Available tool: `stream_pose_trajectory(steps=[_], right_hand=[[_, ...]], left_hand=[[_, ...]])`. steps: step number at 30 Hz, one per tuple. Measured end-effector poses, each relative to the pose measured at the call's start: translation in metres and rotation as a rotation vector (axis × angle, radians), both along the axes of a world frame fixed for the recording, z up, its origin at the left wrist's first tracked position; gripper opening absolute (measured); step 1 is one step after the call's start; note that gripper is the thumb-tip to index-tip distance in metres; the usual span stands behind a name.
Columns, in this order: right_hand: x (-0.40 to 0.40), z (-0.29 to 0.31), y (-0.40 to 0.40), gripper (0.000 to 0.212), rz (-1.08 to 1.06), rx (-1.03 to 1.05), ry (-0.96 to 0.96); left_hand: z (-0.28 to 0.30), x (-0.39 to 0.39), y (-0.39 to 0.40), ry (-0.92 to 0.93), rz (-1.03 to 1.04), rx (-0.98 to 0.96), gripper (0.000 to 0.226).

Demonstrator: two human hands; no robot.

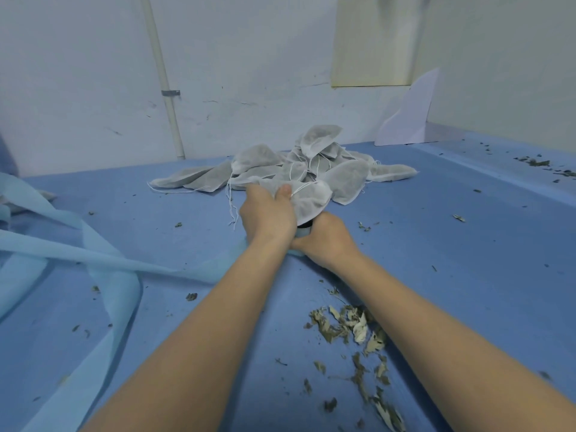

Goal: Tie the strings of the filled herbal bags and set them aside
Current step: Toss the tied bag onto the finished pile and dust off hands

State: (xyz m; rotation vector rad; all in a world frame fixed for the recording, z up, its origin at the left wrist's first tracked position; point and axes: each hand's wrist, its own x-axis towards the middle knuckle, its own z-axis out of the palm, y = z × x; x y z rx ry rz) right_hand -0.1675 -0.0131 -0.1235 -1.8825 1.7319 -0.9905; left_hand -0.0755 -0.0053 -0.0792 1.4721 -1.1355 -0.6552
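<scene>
Both hands (293, 226) grip one bag (310, 198) at the pile's (311, 160) near edge.

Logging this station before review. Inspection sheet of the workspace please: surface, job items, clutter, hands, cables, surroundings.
Surface: blue cloth-covered table, flecked with crumbs of dried leaf.
Job's things: held herbal bag, white, filled, at the near edge of the pile of filled bags with loose strings.
Clutter: scattered dried herb leaves near the right forearm; light blue fabric strips draped at left.
Grips: left hand holds the held bag, thumb pressed on top; right hand under it, curled round a small dark-topped object I cannot identify.
Cables: nothing seen.
Surroundings: scuffed white wall with a white pipe; white paper sheet leaning in the corner.
</scene>
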Motion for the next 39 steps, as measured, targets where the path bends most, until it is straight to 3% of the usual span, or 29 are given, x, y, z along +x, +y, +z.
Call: stream_pose_trajectory(steps=[4,8,12,18,24,29,39], right_hand=[[-0.005,0.002,0.008,0.049,0.113,0.025,-0.122],[-0.024,0.002,0.017,0.061,0.168,0.131,-0.205],[-0.034,0.001,0.024,0.047,0.174,0.110,-0.204],[-0.027,-0.004,0.022,0.039,0.021,-0.048,-0.165],[-0.024,-0.009,0.022,0.043,-0.065,-0.129,-0.281],[-0.023,-0.009,0.023,0.020,-0.114,-0.147,-0.274],[-0.024,-0.003,0.033,0.022,-0.004,-0.156,-0.135]], left_hand=[[-0.001,-0.001,0.000,-0.028,0.017,0.003,0.039],[-0.003,0.001,0.000,-0.021,0.028,0.014,0.039],[-0.004,0.001,0.000,-0.005,0.033,0.021,0.039],[-0.005,-0.001,0.001,-0.033,0.042,0.016,0.038],[-0.008,0.000,-0.001,-0.020,0.045,0.028,0.037],[-0.009,0.004,-0.005,-0.032,0.046,0.028,0.039],[-0.012,0.005,-0.007,0.001,0.034,0.023,0.039]])
